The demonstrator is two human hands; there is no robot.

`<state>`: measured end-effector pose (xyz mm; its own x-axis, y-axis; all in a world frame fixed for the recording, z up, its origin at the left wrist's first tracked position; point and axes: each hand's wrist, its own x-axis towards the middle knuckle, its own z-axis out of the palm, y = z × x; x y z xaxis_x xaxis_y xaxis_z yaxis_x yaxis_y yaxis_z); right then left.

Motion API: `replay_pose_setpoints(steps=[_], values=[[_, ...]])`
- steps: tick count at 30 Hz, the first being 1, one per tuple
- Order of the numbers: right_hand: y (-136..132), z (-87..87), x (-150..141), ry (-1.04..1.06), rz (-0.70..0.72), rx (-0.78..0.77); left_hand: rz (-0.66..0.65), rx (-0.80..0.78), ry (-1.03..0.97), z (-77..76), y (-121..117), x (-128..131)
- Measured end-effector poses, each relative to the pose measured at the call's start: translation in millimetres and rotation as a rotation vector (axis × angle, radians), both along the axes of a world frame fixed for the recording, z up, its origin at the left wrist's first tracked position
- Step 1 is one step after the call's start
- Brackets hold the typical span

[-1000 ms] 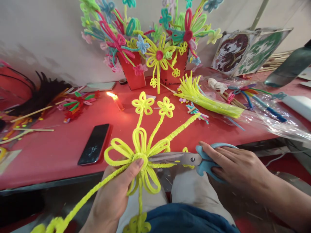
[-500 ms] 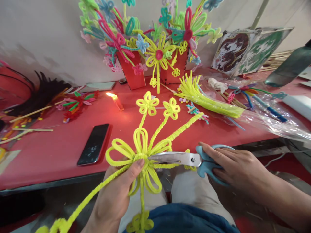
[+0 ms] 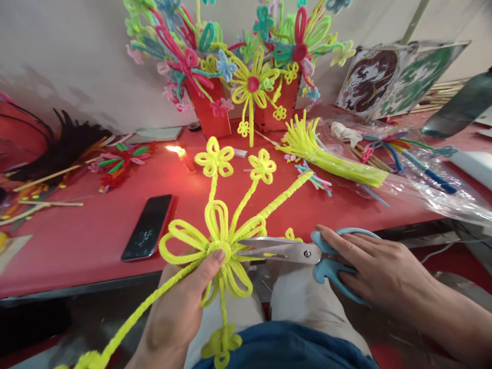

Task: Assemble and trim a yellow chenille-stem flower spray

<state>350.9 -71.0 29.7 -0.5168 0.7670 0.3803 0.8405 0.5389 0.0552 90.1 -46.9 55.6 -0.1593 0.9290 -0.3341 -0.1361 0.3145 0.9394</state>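
Observation:
My left hand (image 3: 180, 302) grips a yellow pipe-cleaner flower (image 3: 215, 210), its thumb pressed on the coiled centre. Looped petals surround that centre, and stems with small flowers reach upward, downward and to the lower left. A thicker twisted stem (image 3: 286, 197) points to the upper right. My right hand (image 3: 372, 266) is closed on the light blue handles of a pair of scissors (image 3: 303, 253). The blades are slightly parted, their tips beside the flower's centre on its right. Whether the blades touch the fuzzy wire cannot be made out.
A lit red candle (image 3: 186, 163) burns on the red table (image 3: 92, 230) behind a phone (image 3: 148, 227). Yellow pipe cleaners (image 3: 330, 159) lie in plastic at the right. Red boxes (image 3: 209, 110) of pipe-cleaner flowers stand behind, and a bottle (image 3: 457, 105) is at far right.
The flower has shifted slightly left and tilted in my left hand. The scissor blades have parted a little, and the handles have spread in my right hand.

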Motion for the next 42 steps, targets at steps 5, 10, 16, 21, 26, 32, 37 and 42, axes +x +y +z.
replay_pose_setpoints(steps=[5,10,16,21,26,32,37,42], values=[[0.6,3.2,-1.0,-0.014,0.033,-0.015,0.007,0.042,0.076,4.2,-1.4,3.3],[1.7,0.9,-0.9,-0.007,0.029,-0.011,-0.066,0.054,0.122,3.7,-2.8,2.6],[3.7,1.7,-0.3,-0.026,0.032,0.012,-0.09,0.082,0.131,5.2,-2.3,1.9],[2.3,7.1,-0.7,-0.063,0.031,0.011,-0.056,0.045,0.14,12.3,-2.5,3.9],[0.5,10.0,-0.3,-0.088,0.008,-0.008,-0.063,0.023,0.073,12.9,-2.9,5.2],[2.8,9.1,1.8,-0.099,0.039,0.05,-0.031,-0.01,0.024,10.8,-3.2,5.2],[3.5,5.1,3.2,-0.056,0.019,0.017,-0.025,0.017,-0.027,7.8,-3.1,4.8],[2.2,8.2,4.9,0.042,-0.01,-0.029,0.036,0.01,0.001,3.1,-3.5,2.0]])
